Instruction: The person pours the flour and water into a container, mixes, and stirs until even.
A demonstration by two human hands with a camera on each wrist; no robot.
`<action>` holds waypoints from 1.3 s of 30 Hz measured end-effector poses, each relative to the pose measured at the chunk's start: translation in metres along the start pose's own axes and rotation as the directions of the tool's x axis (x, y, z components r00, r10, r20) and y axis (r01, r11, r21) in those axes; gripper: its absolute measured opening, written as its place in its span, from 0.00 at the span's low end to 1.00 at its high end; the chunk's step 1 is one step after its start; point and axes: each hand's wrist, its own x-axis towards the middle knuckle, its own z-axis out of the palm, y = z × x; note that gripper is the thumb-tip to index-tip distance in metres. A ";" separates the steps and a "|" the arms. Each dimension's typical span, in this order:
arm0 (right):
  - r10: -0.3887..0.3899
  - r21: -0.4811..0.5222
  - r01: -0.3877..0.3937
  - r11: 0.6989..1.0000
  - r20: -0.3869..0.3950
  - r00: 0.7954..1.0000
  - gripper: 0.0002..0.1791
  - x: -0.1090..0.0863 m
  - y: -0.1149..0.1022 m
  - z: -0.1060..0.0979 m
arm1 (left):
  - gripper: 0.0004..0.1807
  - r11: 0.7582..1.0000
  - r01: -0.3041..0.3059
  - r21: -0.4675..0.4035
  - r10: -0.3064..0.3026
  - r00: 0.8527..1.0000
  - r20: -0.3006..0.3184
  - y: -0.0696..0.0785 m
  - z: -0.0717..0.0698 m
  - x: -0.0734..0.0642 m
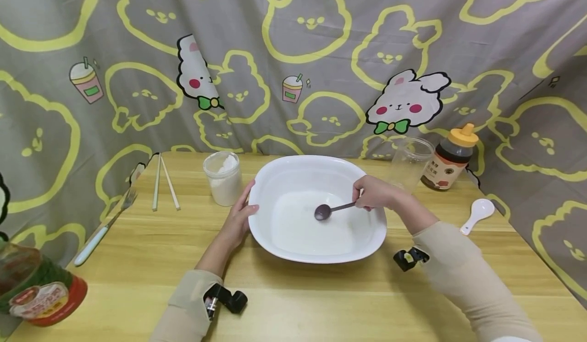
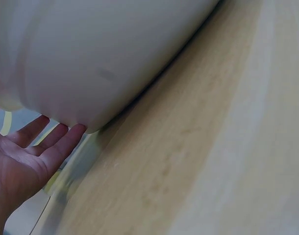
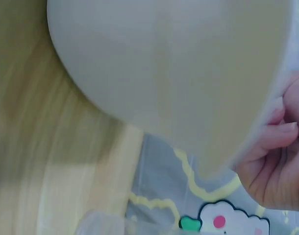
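Note:
A white basin [image 1: 316, 161] stands on the wooden table in front of the person. The left hand [image 1: 236, 219] holds its left side, thumb at the rim and fingers along the outer wall. In the left wrist view those fingertips touch the basin's outside [image 2: 105, 58]. Over the basin's right part, the right hand [image 1: 373, 191] grips the handle of a dark brown spoon [image 1: 323, 212], whose bowl is down inside the basin. The basin's floor looks shiny; its contents are hard to tell. The right wrist view shows curled fingers [image 3: 279, 134] beyond the rim, with the spoon hidden.
Left of the basin are a jar of white powder [image 1: 224, 181], chopsticks [image 1: 167, 181], a fork [image 1: 105, 228] and a red-and-green labelled container [image 1: 46, 293]. To the right are a clear cup [image 1: 408, 163], a yellow-capped sauce bottle [image 1: 449, 158] and a white spoon [image 1: 479, 212]. A patterned curtain [image 1: 257, 21] hangs behind.

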 end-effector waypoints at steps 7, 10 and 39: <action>0.003 -0.010 -0.004 1.000 -0.099 0.995 0.04 0.002 0.006 -0.006 | 0.37 1.000 0.002 -0.002 -0.002 1.000 -0.001 0.002 0.001 -0.001; -0.007 0.052 0.014 0.999 -0.126 0.992 0.03 0.012 0.004 0.002 | 0.37 1.000 0.001 0.002 -0.001 1.000 0.000 0.001 0.001 -0.001; -0.011 0.050 0.011 0.999 -0.006 1.000 0.04 -0.009 0.004 0.004 | 0.37 1.000 0.005 0.017 -0.005 1.000 0.002 0.002 0.000 -0.001</action>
